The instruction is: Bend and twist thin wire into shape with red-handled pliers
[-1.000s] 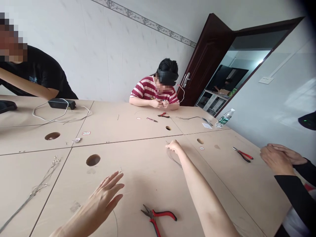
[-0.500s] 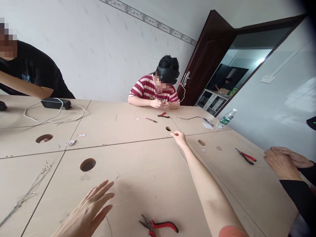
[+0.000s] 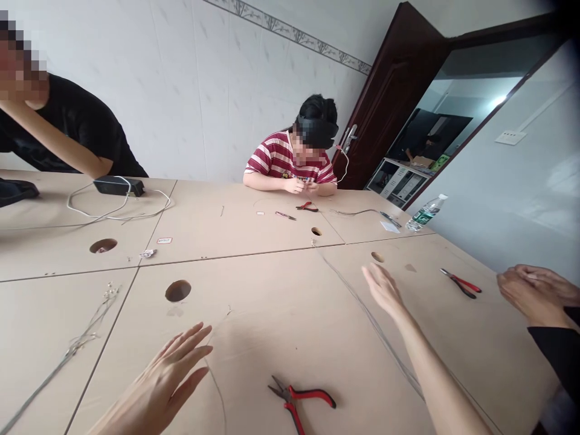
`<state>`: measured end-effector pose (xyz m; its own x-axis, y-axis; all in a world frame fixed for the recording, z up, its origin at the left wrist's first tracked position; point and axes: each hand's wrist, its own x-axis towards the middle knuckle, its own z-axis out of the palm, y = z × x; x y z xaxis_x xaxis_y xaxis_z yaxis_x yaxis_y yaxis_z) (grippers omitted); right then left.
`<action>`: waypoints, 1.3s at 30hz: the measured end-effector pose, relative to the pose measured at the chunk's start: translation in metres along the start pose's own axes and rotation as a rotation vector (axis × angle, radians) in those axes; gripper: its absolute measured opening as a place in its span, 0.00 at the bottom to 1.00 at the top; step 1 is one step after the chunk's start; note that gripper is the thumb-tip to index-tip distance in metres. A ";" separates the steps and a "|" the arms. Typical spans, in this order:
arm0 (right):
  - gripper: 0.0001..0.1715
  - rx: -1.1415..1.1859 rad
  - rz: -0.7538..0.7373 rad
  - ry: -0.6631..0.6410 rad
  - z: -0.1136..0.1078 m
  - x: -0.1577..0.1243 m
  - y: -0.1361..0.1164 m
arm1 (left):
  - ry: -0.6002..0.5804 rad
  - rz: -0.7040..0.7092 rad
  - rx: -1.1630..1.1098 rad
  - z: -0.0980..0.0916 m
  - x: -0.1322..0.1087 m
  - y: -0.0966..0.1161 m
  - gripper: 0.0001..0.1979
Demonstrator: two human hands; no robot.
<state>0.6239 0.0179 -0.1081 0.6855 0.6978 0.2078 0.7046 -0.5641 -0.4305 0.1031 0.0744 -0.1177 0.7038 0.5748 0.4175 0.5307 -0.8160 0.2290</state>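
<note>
Tabletop (image 3: pixel 272 290): beige panels.
Left hand (image 3: pixel 174 371): fingers spread, unclenched, near a thin wire (image 3: pixel 219 389).
Right hand (image 3: pixel 383 287): released, just right of grey wires (image 3: pixel 372 322).
Water bottle (image 3: pixel 426 214): far right, green label illegible.
Red-bordered tag (image 3: pixel 164 240): far left, writing too small.

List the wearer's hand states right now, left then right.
Left hand: open, fingers spread, nothing visibly held, near a thin wire.
Right hand: open, fingers extended, nothing visibly held, beside the long grey wires.
</note>
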 end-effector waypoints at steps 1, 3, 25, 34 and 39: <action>0.35 -0.017 0.007 0.048 -0.009 -0.019 0.014 | -0.012 -0.006 -0.005 -0.001 0.002 0.003 0.15; 0.42 -0.047 0.003 0.128 -0.019 -0.051 0.032 | -0.056 -0.020 -0.029 -0.002 0.005 0.009 0.15; 0.25 -0.152 -0.560 0.087 0.043 -0.021 -0.113 | -0.232 -0.569 -0.123 -0.006 0.042 0.031 0.10; 0.21 0.157 -0.445 0.058 0.016 -0.277 -0.056 | -0.116 -0.719 -0.325 0.027 0.059 0.037 0.09; 0.17 0.553 -0.358 -0.136 0.014 -0.285 -0.097 | -0.070 -0.759 -0.737 0.000 0.053 0.051 0.10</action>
<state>0.3573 -0.1200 -0.1381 0.3720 0.8695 0.3248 0.6620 -0.0032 -0.7495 0.1674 0.0634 -0.0842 0.3464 0.9322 -0.1046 0.4414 -0.0635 0.8951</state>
